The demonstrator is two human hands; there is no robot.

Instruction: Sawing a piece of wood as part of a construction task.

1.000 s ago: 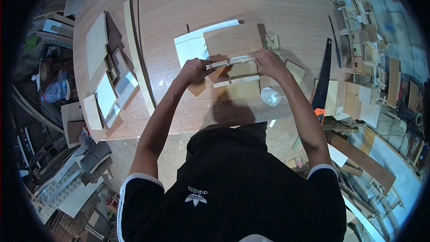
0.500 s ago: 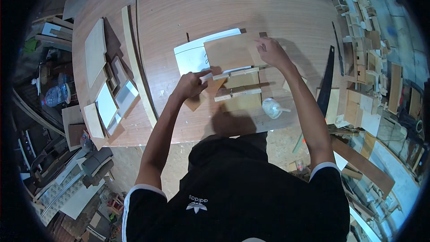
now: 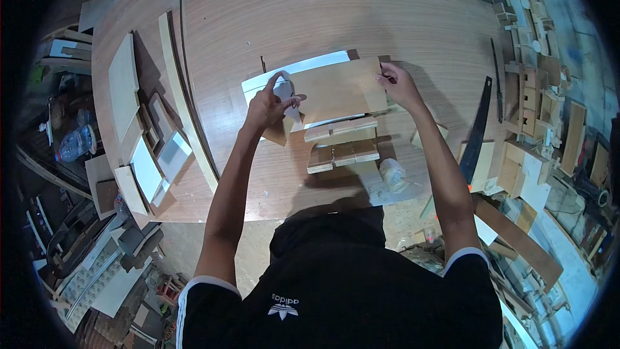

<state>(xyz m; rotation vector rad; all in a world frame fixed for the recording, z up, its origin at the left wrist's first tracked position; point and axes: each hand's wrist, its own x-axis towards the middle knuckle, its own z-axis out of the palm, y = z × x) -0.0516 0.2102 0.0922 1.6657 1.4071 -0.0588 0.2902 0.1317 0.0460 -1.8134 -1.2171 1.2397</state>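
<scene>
A thin brown wooden panel (image 3: 339, 90) overlaps a white board (image 3: 316, 61) in the middle of the table. My right hand (image 3: 400, 86) is closed on the panel's right edge, fingers bent around it. My left hand (image 3: 266, 105) is open beside the panel's left edge, its index finger stretched over the white board and its thumb pointing at the panel. Just nearer to me stand two short wooden pieces with grooved tops, a far one (image 3: 341, 128) and a near one (image 3: 342, 156). At their right is a whitish tub (image 3: 392, 174).
On the left, a long wooden strip (image 3: 187, 100) lies beside several panels and a frame (image 3: 183, 147). A handsaw (image 3: 476, 130) lies toward the right edge. Many wood offcuts (image 3: 529, 100) are piled past it. A small wood piece (image 3: 429, 136) lies by my right forearm.
My left hand has moved up and its fingers have spread. My right hand has closed on the panel's right edge, where it had pointed over its corner. The panel has shifted slightly.
</scene>
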